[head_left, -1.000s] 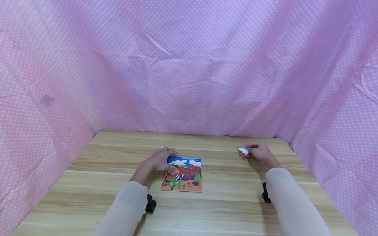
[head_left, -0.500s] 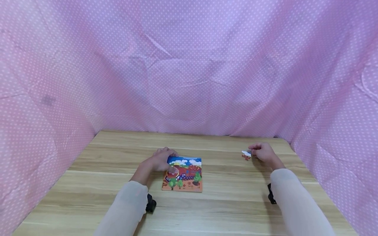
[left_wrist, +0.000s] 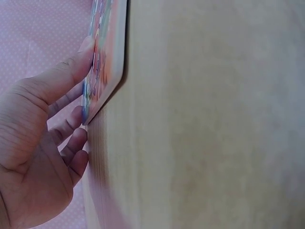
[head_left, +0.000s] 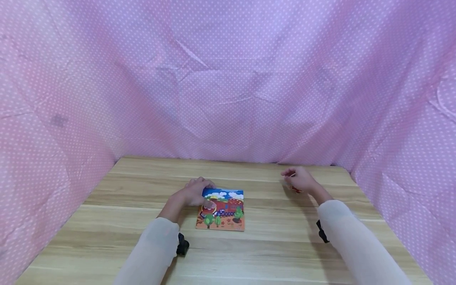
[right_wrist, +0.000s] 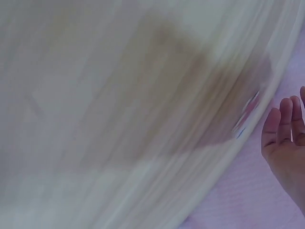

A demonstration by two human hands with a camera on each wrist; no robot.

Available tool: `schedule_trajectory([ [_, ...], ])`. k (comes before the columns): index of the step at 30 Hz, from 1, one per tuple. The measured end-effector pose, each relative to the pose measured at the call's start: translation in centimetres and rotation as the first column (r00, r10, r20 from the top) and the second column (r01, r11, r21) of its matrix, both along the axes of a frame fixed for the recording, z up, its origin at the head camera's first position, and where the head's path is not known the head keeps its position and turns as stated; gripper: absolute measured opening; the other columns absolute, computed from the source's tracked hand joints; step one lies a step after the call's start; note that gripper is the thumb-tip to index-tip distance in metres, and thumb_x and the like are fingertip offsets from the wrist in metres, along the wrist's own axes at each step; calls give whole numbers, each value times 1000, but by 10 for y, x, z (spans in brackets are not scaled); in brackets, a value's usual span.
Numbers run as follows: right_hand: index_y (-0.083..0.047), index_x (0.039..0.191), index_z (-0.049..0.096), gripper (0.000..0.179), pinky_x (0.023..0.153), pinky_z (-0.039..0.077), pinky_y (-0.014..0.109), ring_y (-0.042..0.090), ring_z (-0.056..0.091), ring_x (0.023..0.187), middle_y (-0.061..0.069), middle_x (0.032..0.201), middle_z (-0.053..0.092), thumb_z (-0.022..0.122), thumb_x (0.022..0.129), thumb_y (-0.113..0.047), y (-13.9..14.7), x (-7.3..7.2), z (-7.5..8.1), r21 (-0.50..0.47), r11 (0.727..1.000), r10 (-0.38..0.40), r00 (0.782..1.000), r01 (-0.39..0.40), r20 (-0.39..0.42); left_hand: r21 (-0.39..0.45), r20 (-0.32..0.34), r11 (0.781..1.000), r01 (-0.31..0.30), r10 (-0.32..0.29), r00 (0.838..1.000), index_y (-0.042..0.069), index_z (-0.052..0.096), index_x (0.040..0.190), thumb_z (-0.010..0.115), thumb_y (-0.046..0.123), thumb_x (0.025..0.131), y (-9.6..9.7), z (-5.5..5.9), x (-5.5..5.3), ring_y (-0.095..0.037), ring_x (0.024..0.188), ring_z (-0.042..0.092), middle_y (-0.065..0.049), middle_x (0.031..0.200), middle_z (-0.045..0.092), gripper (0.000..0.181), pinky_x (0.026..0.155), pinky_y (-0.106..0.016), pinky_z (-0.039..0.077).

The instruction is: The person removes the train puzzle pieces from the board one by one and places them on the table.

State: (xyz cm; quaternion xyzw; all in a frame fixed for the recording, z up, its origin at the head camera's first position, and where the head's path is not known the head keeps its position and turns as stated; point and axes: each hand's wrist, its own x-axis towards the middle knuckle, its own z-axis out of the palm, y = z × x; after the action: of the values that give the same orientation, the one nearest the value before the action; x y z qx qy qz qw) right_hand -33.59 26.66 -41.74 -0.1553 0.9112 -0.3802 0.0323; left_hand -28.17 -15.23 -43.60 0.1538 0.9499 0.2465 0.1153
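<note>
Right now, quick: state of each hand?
Left hand: closed, its grip on the puzzle board at one corner.
Right hand: open, nothing visible in its grip; puzzle piece below it on the table.

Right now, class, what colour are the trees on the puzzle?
The trees are green, clearest in the head view.

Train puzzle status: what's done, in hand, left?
Done: the train puzzle lies flat on the table, its picture apparently whole where the left hand doesn't cover it.
In hand: left hand rests on the puzzle; right hand, apparently empty, is by a loose piece.
Left: probably that loose piece, lying apart from the puzzle; can't tell where it belongs.
</note>
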Motion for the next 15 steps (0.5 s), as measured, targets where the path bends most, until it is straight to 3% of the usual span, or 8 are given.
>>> schedule_trajectory([
  [6, 11, 112, 69, 20, 88, 55, 43, 34, 67, 98, 19, 103, 71, 62, 97, -1, -41, -2, 3, 20, 993, 122, 989, -120, -78, 4, 0, 1000, -10, 10, 1000, 28, 60, 134, 85, 40, 83, 0, 0, 0, -26, 122, 40, 1, 133, 53, 58, 108, -53, 33],
  [15, 2, 109, 72, 15, 89, 55, 40, 21, 65, 95, 7, 101, 71, 64, 98, -4, -94, 6, 6, 101, 970, 227, 972, -220, -61, 7, -4, 1000, -4, 4, 1000, 27, 61, 134, 86, 39, 82, 0, 0, -1, -26, 119, 41, 1, 130, 53, 59, 107, -53, 34],
])
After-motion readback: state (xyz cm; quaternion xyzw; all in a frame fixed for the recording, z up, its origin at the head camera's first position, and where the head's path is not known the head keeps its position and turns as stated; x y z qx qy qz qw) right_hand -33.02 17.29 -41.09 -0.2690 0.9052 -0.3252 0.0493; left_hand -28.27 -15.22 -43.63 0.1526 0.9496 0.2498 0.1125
